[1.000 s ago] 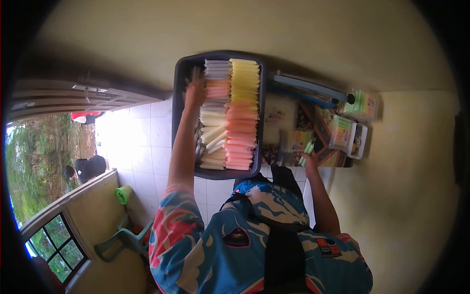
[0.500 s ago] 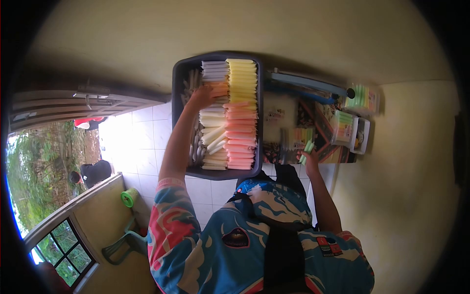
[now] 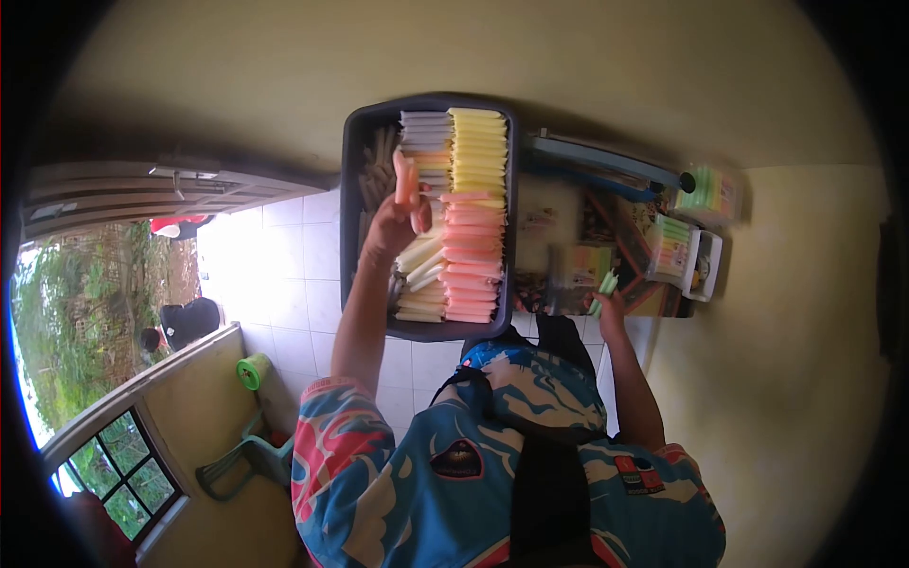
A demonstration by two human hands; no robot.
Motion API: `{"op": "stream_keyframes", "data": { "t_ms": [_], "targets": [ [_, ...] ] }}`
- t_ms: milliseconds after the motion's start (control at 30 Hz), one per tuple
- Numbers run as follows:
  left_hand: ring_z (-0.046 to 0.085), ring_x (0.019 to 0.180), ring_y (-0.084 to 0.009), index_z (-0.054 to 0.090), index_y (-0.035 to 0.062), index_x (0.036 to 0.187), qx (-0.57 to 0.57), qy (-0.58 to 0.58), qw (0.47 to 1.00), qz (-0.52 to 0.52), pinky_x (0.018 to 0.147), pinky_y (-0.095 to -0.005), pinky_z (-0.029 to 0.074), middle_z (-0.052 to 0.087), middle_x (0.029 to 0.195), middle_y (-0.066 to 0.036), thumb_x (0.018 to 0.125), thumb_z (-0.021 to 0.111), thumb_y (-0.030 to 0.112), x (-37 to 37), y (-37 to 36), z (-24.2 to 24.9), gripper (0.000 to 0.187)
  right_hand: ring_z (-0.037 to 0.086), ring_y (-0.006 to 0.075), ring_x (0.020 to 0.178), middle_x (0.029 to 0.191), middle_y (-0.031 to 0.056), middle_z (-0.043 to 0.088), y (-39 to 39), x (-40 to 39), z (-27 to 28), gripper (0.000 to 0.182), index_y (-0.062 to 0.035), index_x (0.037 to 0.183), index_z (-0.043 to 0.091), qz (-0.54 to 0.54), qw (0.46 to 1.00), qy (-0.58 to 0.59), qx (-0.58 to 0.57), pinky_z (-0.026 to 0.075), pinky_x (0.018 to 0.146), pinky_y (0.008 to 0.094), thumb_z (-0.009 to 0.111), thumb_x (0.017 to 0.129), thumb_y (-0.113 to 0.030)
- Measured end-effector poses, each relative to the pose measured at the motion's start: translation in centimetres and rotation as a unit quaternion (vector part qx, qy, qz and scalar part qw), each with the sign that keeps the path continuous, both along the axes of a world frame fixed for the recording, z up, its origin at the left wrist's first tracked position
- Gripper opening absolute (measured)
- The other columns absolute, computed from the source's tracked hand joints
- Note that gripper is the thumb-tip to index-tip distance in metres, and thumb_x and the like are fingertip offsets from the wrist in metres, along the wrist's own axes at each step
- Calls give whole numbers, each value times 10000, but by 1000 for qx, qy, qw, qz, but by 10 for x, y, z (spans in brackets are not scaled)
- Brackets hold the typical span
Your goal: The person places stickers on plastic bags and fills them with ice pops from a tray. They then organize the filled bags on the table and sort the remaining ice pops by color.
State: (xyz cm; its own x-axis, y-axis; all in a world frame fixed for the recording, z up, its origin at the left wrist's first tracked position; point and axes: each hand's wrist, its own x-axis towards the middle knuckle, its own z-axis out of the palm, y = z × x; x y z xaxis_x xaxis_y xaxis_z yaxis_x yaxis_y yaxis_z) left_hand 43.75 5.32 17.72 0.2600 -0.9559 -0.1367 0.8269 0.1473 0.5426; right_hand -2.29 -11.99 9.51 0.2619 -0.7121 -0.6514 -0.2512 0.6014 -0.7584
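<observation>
My left hand (image 3: 394, 225) is above the left half of a dark tub (image 3: 512, 189), its fingers closed on orange-pink tubes (image 3: 407, 180). Rows of filled plastic tubes lie in the tub: yellow ones (image 3: 478, 151) at the upper right, pink ones (image 3: 471, 256) below them, cream ones (image 3: 421, 260) and grey-lilac ones (image 3: 426, 128) in the middle column. Darker tubes (image 3: 379, 156) lie along the left side. Off to the right, my right hand (image 3: 612, 307) grips a few pale green tubes (image 3: 607, 284).
Packs of coloured tubes (image 3: 670, 248) and a white container (image 3: 704, 265) stand at the right on a patterned surface (image 3: 639, 293). A blue-grey frame (image 3: 606, 163) runs beside the tub. At the left are a green chair (image 3: 270, 459), a green bin (image 3: 252, 372) and a person (image 3: 189, 322) outside.
My left hand has lifted off the middle column and moved slightly down, now with orange-pink tubes in its fingers. My right hand still has the green tubes. The view has shifted slightly.
</observation>
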Motion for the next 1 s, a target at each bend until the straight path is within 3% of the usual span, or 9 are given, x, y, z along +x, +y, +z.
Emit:
{"op": "stream_keyframes", "data": {
  "t_ms": [100, 200, 267, 333, 367, 400, 667, 933, 1000],
  "targets": [
    [495, 570, -185, 470, -26, 1213, -48, 85, 995, -30, 538, -289, 415, 519, 749, -107, 771, 548, 105, -23, 5, 19, 467, 645, 214, 742, 890, 119, 627, -3, 12, 2, 256, -8, 1092, 512, 14, 1000, -13, 8, 552, 660, 333, 560, 841, -33],
    [491, 546, -183, 489, -28, 1177, 115, -171, 978, 39, 517, -296, 415, 526, 770, -98, 779, 582, 52, -31, 4, 36, 416, 645, 214, 747, 894, 118, 627, -5, 21, 4, 228, -7, 1063, 526, 22, 999, -18, 16, 548, 652, 331, 561, 839, -32],
    [588, 623, -207, 560, -12, 1082, 227, -416, 879, 59, 575, -334, 483, 623, 812, -138, 803, 629, 7, -32, 10, 25, 288, 646, 210, 751, 897, 118, 627, -5, 23, 10, 219, -7, 1053, 533, 33, 999, -27, 8, 547, 651, 327, 563, 837, -33],
    [655, 700, -231, 589, -2, 1053, 281, -663, 692, 58, 627, -346, 514, 667, 840, -162, 811, 647, 7, -42, 20, 22, 249, 649, 206, 760, 904, 113, 626, -6, 17, 5, 237, -7, 1067, 527, 37, 999, -36, 4, 554, 659, 328, 568, 836, -35],
    [654, 782, -370, 633, 60, 1072, 299, -676, 671, 58, 653, -371, 525, 669, 921, -172, 821, 650, 76, -51, 26, 13, 252, 650, 203, 765, 907, 110, 626, -6, 13, 3, 245, -7, 1075, 524, 39, 998, -40, 2, 557, 663, 328, 571, 836, -36],
    [649, 807, -367, 648, 47, 1048, 283, -657, 697, 50, 689, -396, 527, 672, 913, -160, 797, 645, 52, -66, 30, 22, 251, 651, 202, 767, 911, 108, 626, -6, 12, 5, 256, -7, 1084, 521, 32, 999, -38, 2, 561, 668, 329, 573, 835, -35],
    [597, 858, -334, 650, 80, 962, 206, -779, 593, -2, 782, -431, 485, 596, 843, -112, 710, 634, 30, -153, 81, -48, 257, 658, 207, 775, 916, 123, 624, 4, -9, -7, 314, 2, 1135, 503, 7, 1000, -23, 1, 575, 675, 334, 582, 832, -24],
    [561, 993, -327, 602, 192, 1222, 177, -720, 670, -42, 860, -434, 479, 553, 1072, -113, 716, 753, 118, -187, 85, -44, 533, 658, 208, 776, 895, 122, 621, 2, 4, -4, 297, 11, 1126, 518, 25, 999, -20, 9, 573, 663, 324, 577, 838, -27],
    [576, 992, -318, 631, 172, 1167, 194, -700, 687, -18, 861, -426, 486, 575, 1064, -108, 699, 770, 118, -187, 90, -44, 491, 658, 206, 779, 896, 121, 621, 2, 5, -3, 298, 12, 1128, 521, 19, 1000, -24, 8, 572, 664, 322, 576, 837, -26]
  ]
}}
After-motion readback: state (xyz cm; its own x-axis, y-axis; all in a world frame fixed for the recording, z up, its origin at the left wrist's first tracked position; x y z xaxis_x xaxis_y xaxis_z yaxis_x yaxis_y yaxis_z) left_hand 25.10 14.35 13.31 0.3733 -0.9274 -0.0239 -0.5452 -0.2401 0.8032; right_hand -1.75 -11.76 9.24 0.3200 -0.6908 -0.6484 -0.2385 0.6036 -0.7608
